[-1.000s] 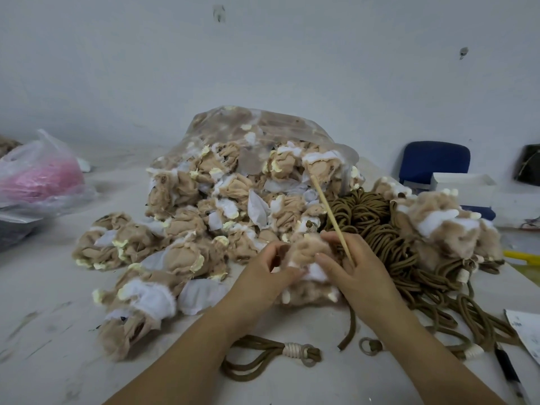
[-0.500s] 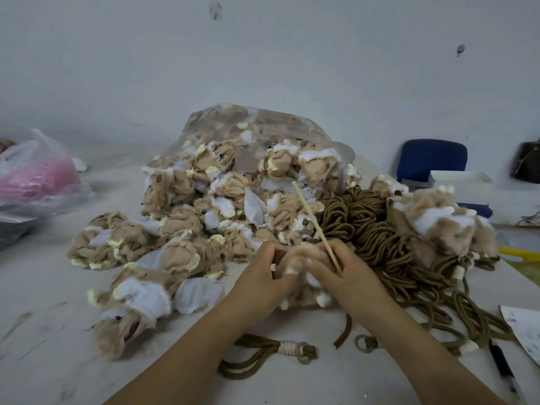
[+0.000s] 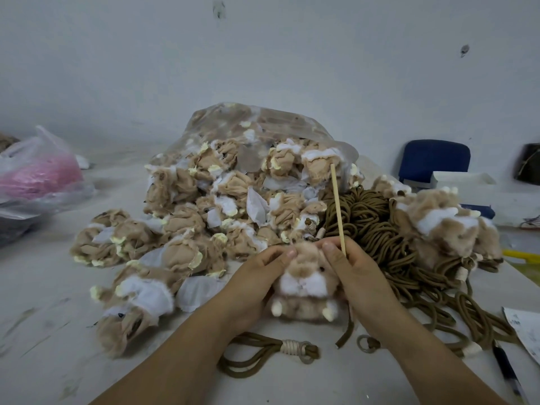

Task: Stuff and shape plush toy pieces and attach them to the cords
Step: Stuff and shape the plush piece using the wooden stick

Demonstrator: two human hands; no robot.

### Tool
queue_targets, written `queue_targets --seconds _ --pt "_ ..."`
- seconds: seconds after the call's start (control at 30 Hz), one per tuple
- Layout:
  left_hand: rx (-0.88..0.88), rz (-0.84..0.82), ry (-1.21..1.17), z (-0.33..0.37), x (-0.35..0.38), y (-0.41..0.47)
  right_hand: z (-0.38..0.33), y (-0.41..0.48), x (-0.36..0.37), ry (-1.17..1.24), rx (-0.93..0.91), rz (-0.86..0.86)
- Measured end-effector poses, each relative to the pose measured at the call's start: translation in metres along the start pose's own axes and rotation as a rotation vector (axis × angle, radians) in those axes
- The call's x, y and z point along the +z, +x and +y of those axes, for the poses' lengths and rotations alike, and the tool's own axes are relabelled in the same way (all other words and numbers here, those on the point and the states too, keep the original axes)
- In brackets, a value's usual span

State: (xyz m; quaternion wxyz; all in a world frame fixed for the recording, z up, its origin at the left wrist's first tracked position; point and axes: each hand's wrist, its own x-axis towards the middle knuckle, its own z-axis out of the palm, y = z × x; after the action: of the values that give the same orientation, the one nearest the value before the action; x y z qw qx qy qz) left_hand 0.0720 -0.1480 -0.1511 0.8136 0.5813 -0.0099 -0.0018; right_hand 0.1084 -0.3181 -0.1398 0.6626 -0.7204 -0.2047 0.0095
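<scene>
A small tan and white plush animal (image 3: 305, 283) stands face toward me on the table, held between both hands. My left hand (image 3: 257, 282) grips its left side, fingertips at the top of the head. My right hand (image 3: 355, 276) grips the right side and also holds a thin wooden stick (image 3: 337, 209) that points up and slightly left. A brown cord end (image 3: 346, 334) hangs below the toy. A looped brown cord with a white binding and ring (image 3: 287, 347) lies just in front of it.
A heap of inside-out plush pieces (image 3: 204, 217) spills from a clear bag (image 3: 263, 124) behind the hands. A pile of brown cords (image 3: 374, 226) and plush toys (image 3: 438, 223) lie right. A pink-filled bag (image 3: 38, 176) sits far left, a pen (image 3: 508, 372) and paper (image 3: 526, 328) lower right.
The plush has turned to face me, its furry face and paws now showing. The stick has swung from leaning left to nearly upright. Both hands have shifted to the toy's sides.
</scene>
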Motion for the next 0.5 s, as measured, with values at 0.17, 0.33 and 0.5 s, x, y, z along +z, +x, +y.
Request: queue_targets --seconds 0.17,0.33,0.5 --pt "0.065 0.109 -0.058 0.003 -0.002 0.002 -0.008 -0.001 -0.004 -0.238 -0.138 0.174" --pt "0.099 0.127 -0.072 0.002 0.0 0.003 -0.002 -0.001 0.007 -0.504 -0.155 -0.049" --pt "0.066 0.12 -0.157 0.005 0.0 0.004 0.001 0.0 0.011 -0.57 -0.154 -0.049"
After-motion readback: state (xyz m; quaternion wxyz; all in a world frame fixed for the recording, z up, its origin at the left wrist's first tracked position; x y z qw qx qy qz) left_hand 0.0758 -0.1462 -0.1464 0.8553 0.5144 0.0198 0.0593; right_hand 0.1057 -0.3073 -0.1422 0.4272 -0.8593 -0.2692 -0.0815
